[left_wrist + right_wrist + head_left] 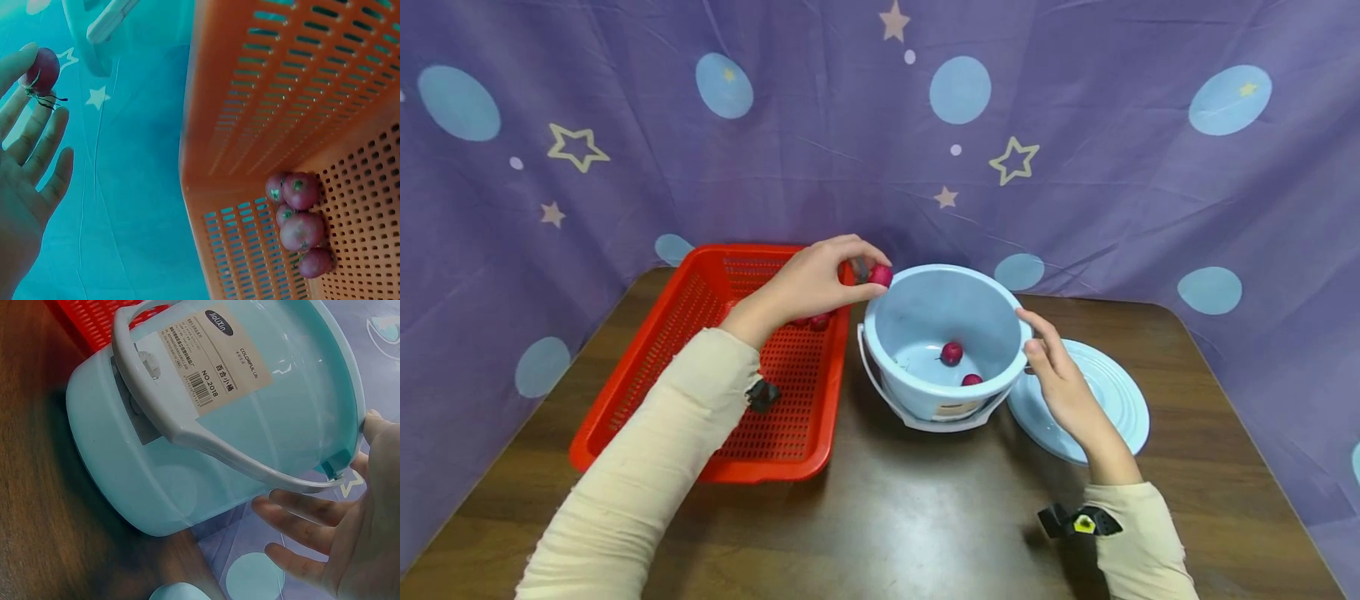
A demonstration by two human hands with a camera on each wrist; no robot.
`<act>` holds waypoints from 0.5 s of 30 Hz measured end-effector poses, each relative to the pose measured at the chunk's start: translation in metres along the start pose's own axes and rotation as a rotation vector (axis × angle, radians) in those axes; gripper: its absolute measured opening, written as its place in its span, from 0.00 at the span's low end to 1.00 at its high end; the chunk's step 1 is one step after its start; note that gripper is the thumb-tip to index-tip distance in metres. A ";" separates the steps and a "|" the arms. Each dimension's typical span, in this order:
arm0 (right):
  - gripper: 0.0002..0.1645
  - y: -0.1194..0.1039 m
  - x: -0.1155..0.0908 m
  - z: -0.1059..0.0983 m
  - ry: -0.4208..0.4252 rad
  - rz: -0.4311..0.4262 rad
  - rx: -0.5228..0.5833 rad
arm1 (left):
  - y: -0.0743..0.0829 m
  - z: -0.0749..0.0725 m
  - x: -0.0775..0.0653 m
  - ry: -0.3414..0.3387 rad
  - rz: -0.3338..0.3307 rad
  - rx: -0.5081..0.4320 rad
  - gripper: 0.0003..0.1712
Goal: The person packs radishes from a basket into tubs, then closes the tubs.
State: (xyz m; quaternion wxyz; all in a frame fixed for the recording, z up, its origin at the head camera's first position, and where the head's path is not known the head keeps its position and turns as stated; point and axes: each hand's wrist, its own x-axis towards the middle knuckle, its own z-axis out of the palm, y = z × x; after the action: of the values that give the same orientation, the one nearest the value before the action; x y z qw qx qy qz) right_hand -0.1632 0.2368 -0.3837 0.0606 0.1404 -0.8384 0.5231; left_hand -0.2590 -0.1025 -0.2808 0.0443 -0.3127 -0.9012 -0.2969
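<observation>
By the blue bucket's [917, 398] left rim, a red bulb [880, 276] was pinched between thumb and fingers of the left hand [820, 279]; whether the rim was touched could not be told. Right side of the rim was touched by the right hand [1060, 379], fingers spread. Two loose bulbs [951, 353] were seen on the bucket's floor, a cluster of bulbs [302, 231] was seated in the red basket [833, 400] to the left, and a round lid [1131, 392] was laid right of the bucket on the wooden surface [925, 508].
</observation>
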 end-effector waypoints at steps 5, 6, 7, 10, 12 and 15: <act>0.28 -0.001 0.000 0.001 0.002 -0.002 0.000 | 0.003 0.006 0.002 -0.024 0.011 0.011 0.19; 0.28 -0.001 0.000 0.001 0.002 0.000 -0.002 | 0.003 0.007 0.002 -0.028 0.014 0.012 0.20; 0.29 -0.001 0.000 0.001 0.002 0.002 -0.002 | 0.004 0.008 0.002 -0.031 0.018 0.011 0.20; 0.29 -0.001 0.000 0.001 -0.002 0.007 -0.004 | 0.005 0.012 0.003 -0.047 0.027 0.014 0.21; 0.29 -0.001 -0.001 0.001 -0.003 0.011 -0.005 | 0.007 0.014 0.002 -0.057 0.030 0.019 0.22; 0.29 -0.001 -0.001 0.001 -0.001 0.006 -0.002 | 0.008 0.016 0.001 -0.076 0.035 0.037 0.22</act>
State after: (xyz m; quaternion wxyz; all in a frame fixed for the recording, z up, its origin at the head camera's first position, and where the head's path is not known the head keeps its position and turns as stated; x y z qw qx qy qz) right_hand -0.1621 0.2359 -0.3836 0.0585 0.1380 -0.8395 0.5223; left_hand -0.2533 -0.0877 -0.2898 0.0209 -0.3386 -0.9019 -0.2673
